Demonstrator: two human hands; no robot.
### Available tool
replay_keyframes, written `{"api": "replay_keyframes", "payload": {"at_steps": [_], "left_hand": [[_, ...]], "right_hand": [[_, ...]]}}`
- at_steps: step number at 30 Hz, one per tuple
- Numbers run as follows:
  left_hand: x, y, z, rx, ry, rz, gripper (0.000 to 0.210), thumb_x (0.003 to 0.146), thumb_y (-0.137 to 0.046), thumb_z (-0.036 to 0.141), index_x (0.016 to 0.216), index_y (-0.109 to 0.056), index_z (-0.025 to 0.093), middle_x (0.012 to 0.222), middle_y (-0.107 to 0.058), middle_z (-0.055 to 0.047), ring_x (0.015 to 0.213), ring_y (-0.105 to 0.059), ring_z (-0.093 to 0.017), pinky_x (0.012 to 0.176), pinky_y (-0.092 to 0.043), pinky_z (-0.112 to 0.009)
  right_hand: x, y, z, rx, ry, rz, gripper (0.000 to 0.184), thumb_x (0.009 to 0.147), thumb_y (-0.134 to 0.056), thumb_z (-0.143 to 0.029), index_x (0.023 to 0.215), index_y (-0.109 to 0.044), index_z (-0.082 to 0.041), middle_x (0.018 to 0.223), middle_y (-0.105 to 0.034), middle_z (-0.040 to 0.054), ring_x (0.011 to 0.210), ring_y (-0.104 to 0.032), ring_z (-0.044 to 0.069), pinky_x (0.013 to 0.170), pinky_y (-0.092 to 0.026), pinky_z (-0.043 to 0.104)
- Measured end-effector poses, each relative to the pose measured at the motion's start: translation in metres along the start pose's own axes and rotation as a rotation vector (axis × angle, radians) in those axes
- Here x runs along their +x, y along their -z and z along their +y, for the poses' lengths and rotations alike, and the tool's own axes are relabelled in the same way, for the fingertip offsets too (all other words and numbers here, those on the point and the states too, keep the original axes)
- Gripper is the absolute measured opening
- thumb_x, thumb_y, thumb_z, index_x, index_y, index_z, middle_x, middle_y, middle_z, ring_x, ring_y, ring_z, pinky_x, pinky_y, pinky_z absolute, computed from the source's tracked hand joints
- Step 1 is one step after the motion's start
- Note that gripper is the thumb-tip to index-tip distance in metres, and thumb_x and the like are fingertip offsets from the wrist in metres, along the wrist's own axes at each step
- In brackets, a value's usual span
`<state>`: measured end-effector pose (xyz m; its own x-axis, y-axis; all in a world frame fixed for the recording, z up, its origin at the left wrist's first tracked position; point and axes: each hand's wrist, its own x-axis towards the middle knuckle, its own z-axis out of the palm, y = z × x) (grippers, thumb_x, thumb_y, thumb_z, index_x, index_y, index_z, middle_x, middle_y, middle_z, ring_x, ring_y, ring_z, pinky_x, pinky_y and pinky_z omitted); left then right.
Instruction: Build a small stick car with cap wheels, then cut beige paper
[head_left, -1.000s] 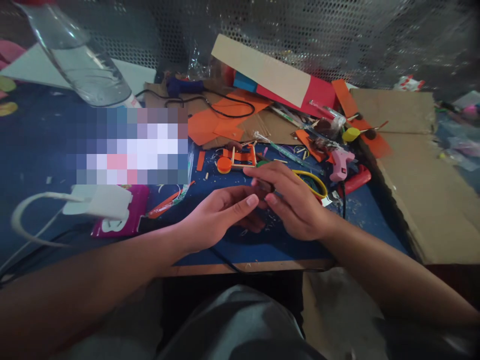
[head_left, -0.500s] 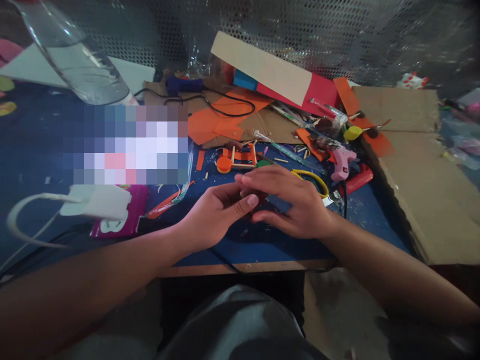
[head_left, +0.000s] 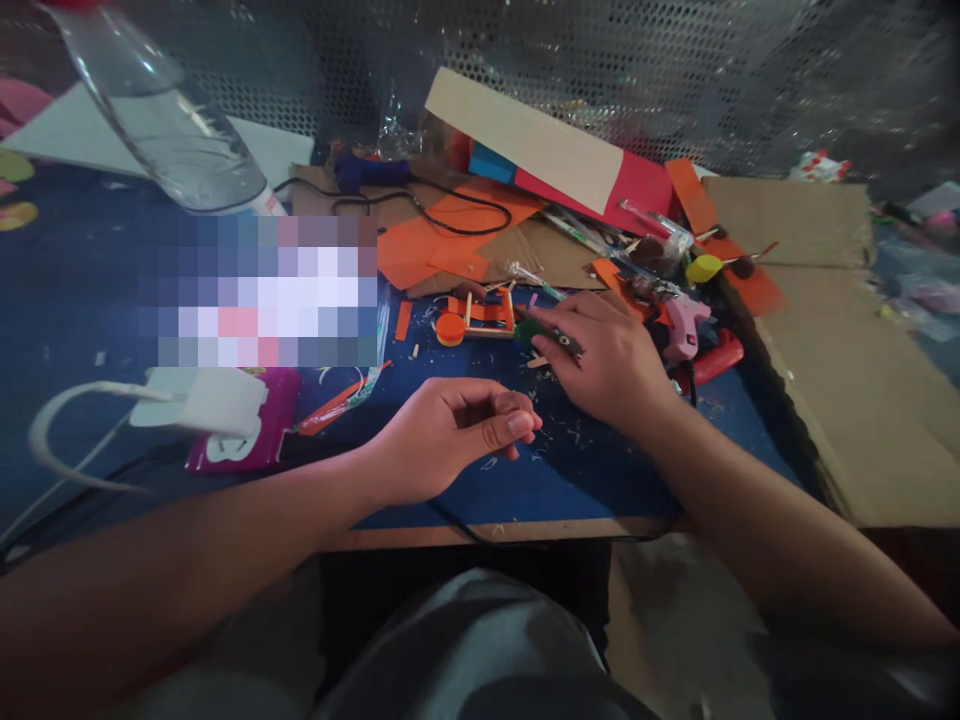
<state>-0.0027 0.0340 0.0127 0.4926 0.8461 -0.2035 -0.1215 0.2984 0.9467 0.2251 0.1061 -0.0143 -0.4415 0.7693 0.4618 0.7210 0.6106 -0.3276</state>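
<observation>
My left hand (head_left: 457,435) is closed above the near part of the table, thumb pressed to the fingertips. Whatever the pinch holds is too small or hidden to make out. My right hand (head_left: 619,360) reaches over the middle of the table, fingers and thumb closed on dark metal scissors (head_left: 568,343); the pivot shows, but the handles are under the hand. Beside the fingertips lies a green round cap (head_left: 527,332). To its left stands a small frame of wooden sticks (head_left: 491,333) with orange strips, an orange cap (head_left: 451,329) at its left end.
A pink glue gun (head_left: 686,328) and a red-handled tool (head_left: 720,360) lie right of my right hand. Cardboard (head_left: 885,380) covers the right side. A water bottle (head_left: 187,140) and a white charger (head_left: 217,400) on a magenta power strip (head_left: 281,410) stand left. Orange sheets (head_left: 420,245) lie behind.
My right hand has moved away from my left hand, forward and right, onto the scissors. My left hand stays nearly in place, its pinch now uncovered.
</observation>
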Motion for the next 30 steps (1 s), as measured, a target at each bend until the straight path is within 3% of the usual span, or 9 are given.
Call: {"api": "replay_keyframes", "payload": {"at_steps": [12, 18, 26, 30], "left_hand": [[-0.001, 0.001, 0.000, 0.064, 0.022, -0.018, 0.046, 0.081, -0.088, 0.058, 0.083, -0.074, 0.014, 0.085, -0.074, -0.005, 0.073, -0.065, -0.014, 0.074, -0.056, -0.030], [-0.001, 0.002, -0.001, 0.120, 0.023, -0.063, 0.042, 0.085, -0.085, 0.054, 0.090, -0.076, 0.014, 0.083, -0.073, -0.005, 0.076, -0.065, -0.014, 0.075, -0.054, -0.029], [-0.002, 0.002, 0.000, 0.180, 0.014, -0.095, 0.041, 0.087, -0.083, 0.054, 0.092, -0.077, 0.014, 0.082, -0.073, -0.006, 0.075, -0.065, -0.015, 0.073, -0.056, -0.030], [-0.003, 0.001, 0.000, 0.149, -0.005, -0.109, 0.033, 0.094, -0.077, 0.047, 0.090, -0.076, 0.013, 0.089, -0.075, -0.007, 0.077, -0.066, -0.014, 0.074, -0.057, -0.028]], "right_hand": [[0.001, 0.000, -0.011, 0.083, -0.017, -0.100, 0.017, 0.089, -0.076, -0.021, 0.105, -0.069, -0.023, 0.108, -0.076, 0.0099, 0.103, -0.067, 0.034, 0.096, -0.051, 0.051], [-0.003, -0.005, -0.017, 0.148, -0.015, -0.137, 0.015, 0.089, -0.076, -0.022, 0.099, -0.066, -0.024, 0.096, -0.074, 0.0074, 0.099, -0.066, 0.031, 0.087, -0.052, 0.043], [-0.003, -0.010, -0.024, 0.201, -0.055, -0.145, 0.021, 0.086, -0.081, -0.026, 0.099, -0.065, -0.024, 0.093, -0.071, 0.0059, 0.094, -0.065, 0.028, 0.085, -0.054, 0.041], [-0.002, -0.009, -0.026, 0.234, -0.040, -0.151, 0.024, 0.086, -0.082, -0.029, 0.102, -0.064, -0.025, 0.101, -0.074, 0.0065, 0.100, -0.066, 0.029, 0.088, -0.054, 0.042]]}}
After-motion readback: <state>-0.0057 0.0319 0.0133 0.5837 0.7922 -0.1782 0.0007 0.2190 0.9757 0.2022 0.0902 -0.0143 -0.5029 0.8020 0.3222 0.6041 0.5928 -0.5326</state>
